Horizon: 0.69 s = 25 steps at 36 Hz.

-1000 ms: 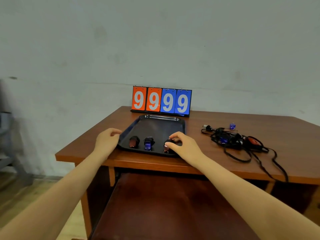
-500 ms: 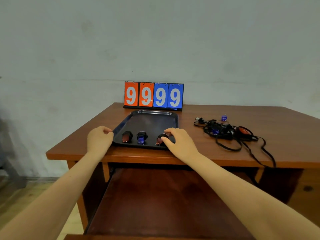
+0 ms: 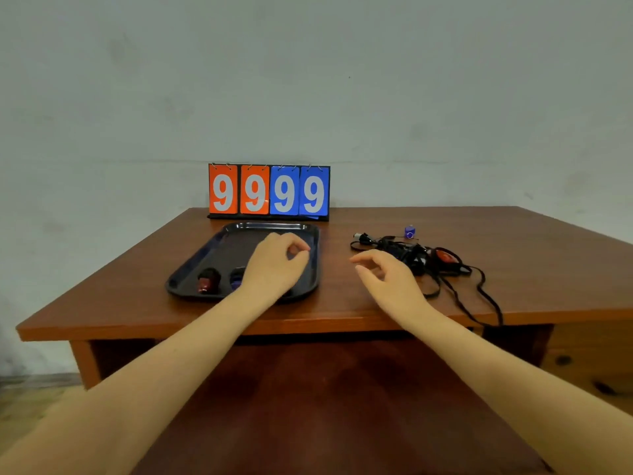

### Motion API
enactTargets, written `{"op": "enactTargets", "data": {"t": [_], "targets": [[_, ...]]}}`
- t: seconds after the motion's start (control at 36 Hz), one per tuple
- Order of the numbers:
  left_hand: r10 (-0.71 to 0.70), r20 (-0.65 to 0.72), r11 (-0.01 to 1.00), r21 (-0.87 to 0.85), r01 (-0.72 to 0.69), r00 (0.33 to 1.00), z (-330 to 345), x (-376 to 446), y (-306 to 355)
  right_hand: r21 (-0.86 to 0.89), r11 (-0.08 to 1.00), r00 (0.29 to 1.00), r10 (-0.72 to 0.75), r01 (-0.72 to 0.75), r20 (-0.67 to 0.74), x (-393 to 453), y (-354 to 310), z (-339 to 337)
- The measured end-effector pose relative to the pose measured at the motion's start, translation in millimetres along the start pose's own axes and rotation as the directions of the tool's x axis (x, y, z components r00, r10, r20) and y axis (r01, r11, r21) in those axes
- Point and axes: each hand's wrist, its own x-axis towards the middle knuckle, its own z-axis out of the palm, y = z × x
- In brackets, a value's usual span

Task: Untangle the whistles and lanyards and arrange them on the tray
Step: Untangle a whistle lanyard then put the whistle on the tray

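Head view, left hand (image 3: 274,265) hiding tray (image 3: 191,269) whistles, scoreboard (image 3: 269,190) behind

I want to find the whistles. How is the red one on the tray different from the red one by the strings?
The red whistle on the tray lies alone and looks dark. The red whistle in the tangle is brighter, with black cords wrapped around it on the table. Neither is being held.
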Motion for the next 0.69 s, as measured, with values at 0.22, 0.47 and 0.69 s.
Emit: {"op": "enactTargets", "data": {"t": [0.22,0.47,0.69], "targets": [[0.112,0.167,0.992,-0.074,-0.101,0.98,79.7,22.8,65.5,-0.134,0.983,0.98,0.098,-0.122,-0.176,3.6,54.7,-82.6],[0.112,0.225,0.994,-0.022,-0.109,0.968,142.2,64.5,81.6,-0.41,0.882,0.965,0.262,-0.231,0.02,9.2,126.2,-119.0],[-0.049,0.11,0.998,0.039,0.045,0.993,169.5,110.5,39.3,-0.52,0.837,0.967,0.244,-0.173,0.07,41.8,143.8,-113.0]]}}
